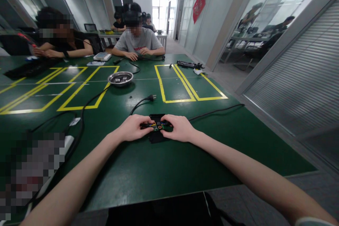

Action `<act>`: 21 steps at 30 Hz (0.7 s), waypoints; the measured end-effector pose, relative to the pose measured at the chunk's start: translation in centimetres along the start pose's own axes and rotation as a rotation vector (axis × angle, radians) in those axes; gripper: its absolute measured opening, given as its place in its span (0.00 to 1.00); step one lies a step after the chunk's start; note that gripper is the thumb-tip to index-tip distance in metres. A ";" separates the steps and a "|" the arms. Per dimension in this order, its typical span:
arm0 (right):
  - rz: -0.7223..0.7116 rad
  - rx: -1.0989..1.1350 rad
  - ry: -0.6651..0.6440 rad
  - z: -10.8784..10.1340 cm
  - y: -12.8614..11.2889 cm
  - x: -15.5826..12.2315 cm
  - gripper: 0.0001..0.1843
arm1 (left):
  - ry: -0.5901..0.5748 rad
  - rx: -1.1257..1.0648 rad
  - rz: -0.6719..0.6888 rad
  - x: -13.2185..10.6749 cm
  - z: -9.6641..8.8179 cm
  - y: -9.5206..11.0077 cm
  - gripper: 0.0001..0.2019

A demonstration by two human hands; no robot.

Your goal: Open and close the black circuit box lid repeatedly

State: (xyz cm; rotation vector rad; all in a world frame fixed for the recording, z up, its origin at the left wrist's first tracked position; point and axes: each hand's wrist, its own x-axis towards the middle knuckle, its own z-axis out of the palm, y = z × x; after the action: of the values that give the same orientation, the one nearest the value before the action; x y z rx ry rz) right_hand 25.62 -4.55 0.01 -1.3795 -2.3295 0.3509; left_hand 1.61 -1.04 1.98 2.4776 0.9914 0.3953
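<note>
A small black device point(156, 127) with an exposed circuit board and coloured wires lies on the green table point(148, 169). My left hand point(134, 127) grips its left side with curled fingers. My right hand point(178, 128) pinches its right side. A black cable point(217, 110) runs from the device toward the right edge of the table. The device's lower part sticks out below my fingers.
A black power plug point(152, 97) on a cord lies just beyond the device. A metal bowl point(120, 78) with small parts sits further back. Yellow tape rectangles point(182, 84) mark the table. Two people sit at the far side; a white power strip point(67, 141) lies left.
</note>
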 end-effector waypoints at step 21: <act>0.009 0.086 0.040 0.2 0.5 -0.1 0.11 | 0.000 0.004 0.002 0.0 -0.2 0.1 0.14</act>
State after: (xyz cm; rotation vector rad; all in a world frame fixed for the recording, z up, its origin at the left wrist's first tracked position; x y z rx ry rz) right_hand 25.95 -4.39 -0.35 -1.3450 -2.2496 0.4171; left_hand 1.59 -1.08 2.24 2.4825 0.9914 0.3941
